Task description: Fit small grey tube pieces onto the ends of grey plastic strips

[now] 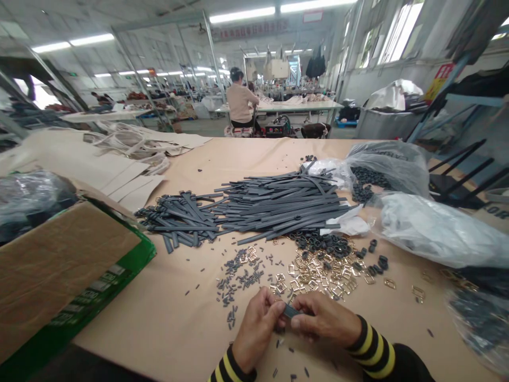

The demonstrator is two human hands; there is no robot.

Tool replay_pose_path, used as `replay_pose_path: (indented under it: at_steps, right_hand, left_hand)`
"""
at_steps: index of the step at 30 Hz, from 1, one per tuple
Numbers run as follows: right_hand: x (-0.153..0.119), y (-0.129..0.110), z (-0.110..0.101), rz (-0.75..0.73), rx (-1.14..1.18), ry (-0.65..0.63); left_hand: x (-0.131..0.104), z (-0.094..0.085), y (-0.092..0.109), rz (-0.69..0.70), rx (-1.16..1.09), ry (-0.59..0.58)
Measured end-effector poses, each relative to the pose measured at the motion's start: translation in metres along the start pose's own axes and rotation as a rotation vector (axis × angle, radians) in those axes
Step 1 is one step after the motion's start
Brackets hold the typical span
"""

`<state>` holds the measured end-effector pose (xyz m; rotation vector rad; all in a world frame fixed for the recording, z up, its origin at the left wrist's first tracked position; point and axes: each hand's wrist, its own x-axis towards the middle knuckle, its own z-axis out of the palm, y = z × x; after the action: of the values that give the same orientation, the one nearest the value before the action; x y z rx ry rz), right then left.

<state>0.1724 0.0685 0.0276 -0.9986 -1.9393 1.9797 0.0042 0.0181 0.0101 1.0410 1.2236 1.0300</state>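
Near the table's front edge my left hand point(260, 321) and my right hand point(326, 321) meet, both closed on a short dark grey strap point(291, 311). Its middle shows between my fingers; the ends are hidden. Just beyond my hands lies a heap of gold metal buckles point(324, 273), with black loops point(324, 244) piled behind it. To the left of that heap are scattered small dark pieces point(234, 278). Farther back rests a large pile of long grey straps point(282, 204), beside a bundle of shorter straps point(183, 215) that have metal fittings at some ends.
A cardboard box point(75, 260) with a green lower edge stands at the left. Beige fabric pieces point(99, 164) lie behind it. Clear plastic bags point(433, 223) crowd the right side, one holding black loops point(368, 180). Across the room a person point(240, 101) sits at another table.
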Motion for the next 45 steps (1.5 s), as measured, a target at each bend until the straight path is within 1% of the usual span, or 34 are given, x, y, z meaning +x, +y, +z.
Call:
replay_pose_path:
  at_steps: [2,4,7,8,10,11,12,13,14,15,16,17,20,22,24,26,27,29,31,32,35,38,43,45]
  right_hand:
    - [0.002,0.003,0.002,0.006,-0.03,0.042]
    - [0.003,0.004,0.005,-0.003,-0.096,0.091]
    - [0.003,0.0,0.006,-0.06,-0.271,0.177]
    - [0.002,-0.002,0.004,-0.08,-0.324,0.18]
    - [0.0,-0.005,-0.005,-0.107,-0.414,0.176]
    - [-0.002,-0.006,-0.013,-0.108,-0.465,0.214]
    - [-0.003,-0.006,-0.023,-0.097,-0.536,0.305]
    - [-0.004,-0.004,-0.033,-0.076,-0.63,0.431]
    - [-0.004,-0.002,-0.043,-0.038,-0.735,0.591]
    - [-0.004,0.002,-0.053,0.011,-0.839,0.715]
    - [-0.003,0.006,-0.062,0.051,-0.912,0.768]
    - [-0.002,0.01,-0.068,0.072,-0.95,0.788]
    - [0.002,0.017,-0.076,0.073,-0.966,0.739]
    - [0.001,0.014,-0.073,0.057,-0.961,0.721]
    - [-0.003,0.005,-0.066,0.039,-0.931,0.729]
    - [-0.008,-0.005,-0.055,-0.012,-0.836,0.733]
    - [-0.011,-0.01,-0.048,-0.044,-0.762,0.704]
    - [-0.013,-0.014,-0.031,-0.085,-0.581,0.586]
    - [-0.013,-0.012,-0.015,-0.058,-0.41,0.477]
    - [-0.012,-0.01,-0.008,-0.03,-0.345,0.463]
    - [-0.009,-0.002,0.008,0.018,-0.288,0.532]
    - [-0.008,0.001,0.015,0.012,-0.27,0.592]
    - [-0.004,0.001,0.022,-0.018,0.014,0.568]
    - [-0.002,0.003,0.024,-0.019,0.096,0.582]
  left_hand:
    - [-0.001,0.004,-0.001,-0.01,0.014,0.029]
    - [-0.001,0.005,0.0,-0.032,-0.021,0.02]
    - [0.0,0.007,0.002,-0.112,-0.06,-0.079]
    - [0.0,0.008,0.003,-0.136,-0.058,-0.105]
    - [0.001,0.01,0.002,-0.154,-0.05,-0.118]
    - [0.001,0.011,0.001,-0.149,-0.057,-0.108]
    - [0.002,0.013,0.0,-0.144,-0.074,-0.092]
    - [0.003,0.014,-0.001,-0.143,-0.092,-0.077]
    - [0.004,0.015,-0.003,-0.145,-0.109,-0.064]
    - [0.005,0.016,-0.004,-0.147,-0.123,-0.054]
    - [0.005,0.016,-0.005,-0.149,-0.134,-0.042]
    - [0.005,0.016,-0.006,-0.15,-0.142,-0.032]
    - [0.005,0.016,-0.006,-0.151,-0.166,-0.023]
    - [0.005,0.015,-0.005,-0.148,-0.181,-0.02]
    - [0.005,0.015,-0.005,-0.145,-0.194,-0.023]
    - [0.007,0.014,-0.005,-0.152,-0.204,-0.018]
    - [0.007,0.015,-0.006,-0.154,-0.207,-0.016]
    - [0.008,0.015,-0.007,-0.146,-0.216,-0.011]
    - [0.008,0.015,-0.008,-0.124,-0.224,-0.009]
    - [0.007,0.016,-0.008,-0.112,-0.225,-0.008]
    - [0.004,0.016,-0.009,-0.081,-0.226,0.004]
    - [0.002,0.015,-0.01,-0.063,-0.241,0.016]
    - [0.0,0.015,-0.009,-0.052,-0.256,0.028]
    - [0.0,0.014,-0.009,-0.04,-0.261,0.023]
